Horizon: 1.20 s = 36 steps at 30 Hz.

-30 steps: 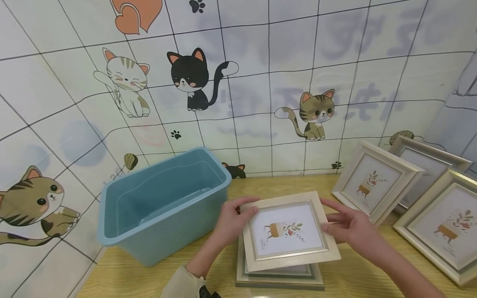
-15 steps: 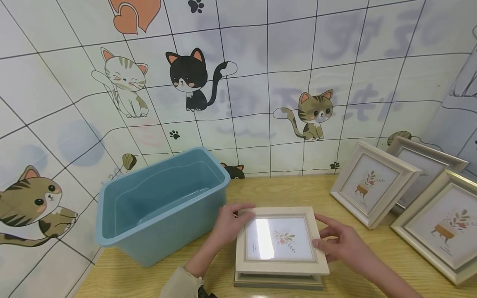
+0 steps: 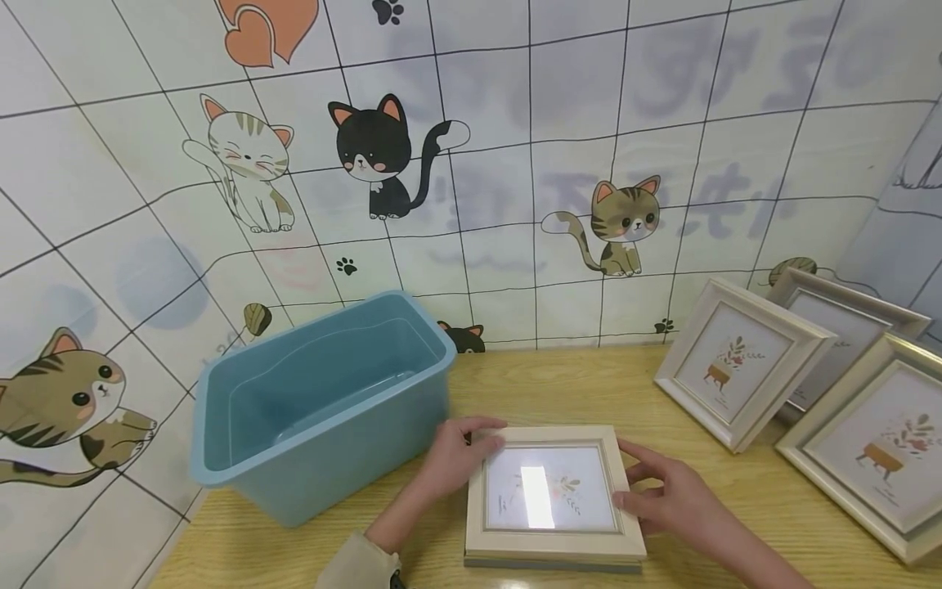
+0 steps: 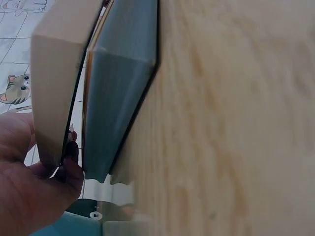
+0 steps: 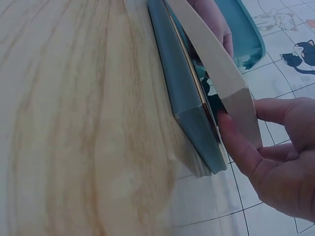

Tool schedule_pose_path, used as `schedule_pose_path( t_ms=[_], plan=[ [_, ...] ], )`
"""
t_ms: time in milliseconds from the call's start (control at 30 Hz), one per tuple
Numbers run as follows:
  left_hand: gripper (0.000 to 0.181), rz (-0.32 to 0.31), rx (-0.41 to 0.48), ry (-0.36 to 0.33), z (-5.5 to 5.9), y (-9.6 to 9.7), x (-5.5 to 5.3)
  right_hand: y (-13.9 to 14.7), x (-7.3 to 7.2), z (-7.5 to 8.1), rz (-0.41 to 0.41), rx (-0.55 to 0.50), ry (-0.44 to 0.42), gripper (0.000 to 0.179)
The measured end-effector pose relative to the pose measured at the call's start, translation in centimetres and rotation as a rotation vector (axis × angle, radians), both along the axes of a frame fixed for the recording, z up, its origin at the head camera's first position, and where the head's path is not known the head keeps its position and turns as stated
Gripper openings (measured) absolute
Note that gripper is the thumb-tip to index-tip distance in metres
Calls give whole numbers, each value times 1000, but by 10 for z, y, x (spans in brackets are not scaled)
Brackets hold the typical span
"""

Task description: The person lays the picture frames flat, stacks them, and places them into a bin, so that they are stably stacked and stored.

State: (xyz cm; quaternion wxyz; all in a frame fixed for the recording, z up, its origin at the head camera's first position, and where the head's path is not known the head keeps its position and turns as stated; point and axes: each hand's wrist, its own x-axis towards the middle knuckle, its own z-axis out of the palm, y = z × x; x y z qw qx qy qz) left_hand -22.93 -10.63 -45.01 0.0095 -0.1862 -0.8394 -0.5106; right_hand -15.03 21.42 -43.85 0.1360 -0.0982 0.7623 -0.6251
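A cream picture frame (image 3: 555,543) with a plant print lies face up over a grey-blue picture frame (image 3: 552,564). My left hand (image 3: 450,460) pinches its left edge, thumb on top. At the right edge, my right hand (image 3: 671,497) grips the same frame between thumb and fingers. In the left wrist view a narrow gap shows between the cream frame (image 4: 61,88) and the grey-blue frame (image 4: 118,93) beneath. From the right wrist, fingertips (image 5: 234,135) reach into that gap under the cream frame (image 5: 221,64). Glare covers part of the print.
A blue plastic bin (image 3: 368,425) stands left of my hands, with nothing seen inside. Three picture frames stand propped at the right: one cream frame (image 3: 666,384), a silvery frame (image 3: 854,294) behind it and a larger champagne frame (image 3: 832,491). A cat-patterned wall (image 3: 500,204) closes the back.
Both hands have lowered the cream frame from a tilted, raised position. It now lies nearly level and lined up over the grey-blue frame. The bin and propped frames have not moved.
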Motion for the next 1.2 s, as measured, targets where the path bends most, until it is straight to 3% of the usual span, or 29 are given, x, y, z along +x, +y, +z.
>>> schedule_pose_path(
  t_ms=[267, 533, 800, 967, 1200],
  plan=[
    [22, 6, -14, -3, -4, 0, -1, -3, 2, -5, -22, 2, 20, 83],
    [22, 12, -11, -12, -6, 0, -1, -7, 2, -1, -83, 122, 27, 76],
    [21, 5, -3, -41, -7, 1, -2, -9, 1, 1, -66, 199, 64, 73],
    [21, -2, -3, -52, -8, 1, -3, -11, -1, -1, -121, 287, 56, 66],
    [22, -16, -13, -65, -9, 0, -5, -10, -3, -5, -148, 286, 52, 60]
  ],
)
